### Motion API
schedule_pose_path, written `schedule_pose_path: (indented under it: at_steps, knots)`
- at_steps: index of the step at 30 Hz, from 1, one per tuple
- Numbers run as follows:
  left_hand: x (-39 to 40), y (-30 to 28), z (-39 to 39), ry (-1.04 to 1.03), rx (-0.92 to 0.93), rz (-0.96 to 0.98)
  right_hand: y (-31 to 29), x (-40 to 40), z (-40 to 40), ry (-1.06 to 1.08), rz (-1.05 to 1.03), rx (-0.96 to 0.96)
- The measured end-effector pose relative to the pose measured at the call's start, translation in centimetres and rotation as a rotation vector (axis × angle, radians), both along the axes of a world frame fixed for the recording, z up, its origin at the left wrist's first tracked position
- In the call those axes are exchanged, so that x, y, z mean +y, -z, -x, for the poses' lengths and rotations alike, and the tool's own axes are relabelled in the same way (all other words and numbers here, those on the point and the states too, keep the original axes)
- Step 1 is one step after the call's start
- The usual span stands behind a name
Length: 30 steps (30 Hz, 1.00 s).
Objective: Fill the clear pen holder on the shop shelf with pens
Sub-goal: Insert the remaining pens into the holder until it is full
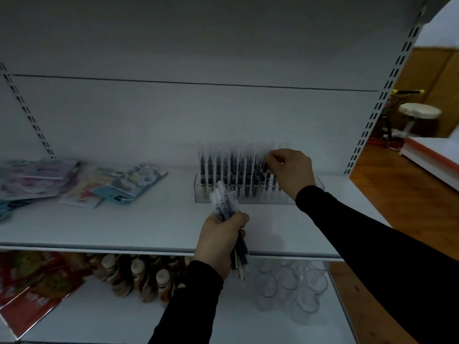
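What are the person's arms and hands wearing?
Both arms are covered by long black sleeves that fit closely and end at the wrists. The left sleeve and the right sleeve look plain, with no markings that show. The left hand and the right hand are bare: no gloves. No rings or watch can be seen, though the picture is dim and blurry.

A clear, glossy plastic pen holder [250, 198] is sitting on a smooth, matt painted-metal shelf [124, 227]. Pens [224, 202] just in front of it are showing clear plastic barrels. Left of the holder, packets [129, 181] are looking glossy, possibly plastic-wrapped. Below it, clear cups [288, 279] are gleaming.
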<state>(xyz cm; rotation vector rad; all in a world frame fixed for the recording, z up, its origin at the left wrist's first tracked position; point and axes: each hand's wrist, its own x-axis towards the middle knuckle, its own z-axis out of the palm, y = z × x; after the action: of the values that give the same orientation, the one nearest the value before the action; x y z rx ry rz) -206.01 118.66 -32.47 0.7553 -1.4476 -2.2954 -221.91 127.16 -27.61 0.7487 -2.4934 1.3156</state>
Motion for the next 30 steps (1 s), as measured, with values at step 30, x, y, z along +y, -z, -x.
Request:
schedule_pose_path:
  at_steps: [30]
  knots:
    - [2.8, -0.4, -0.5, 0.104, 0.031, -0.020, 2.1, 4.8, -7.7, -0.317, 0.273, -0.864]
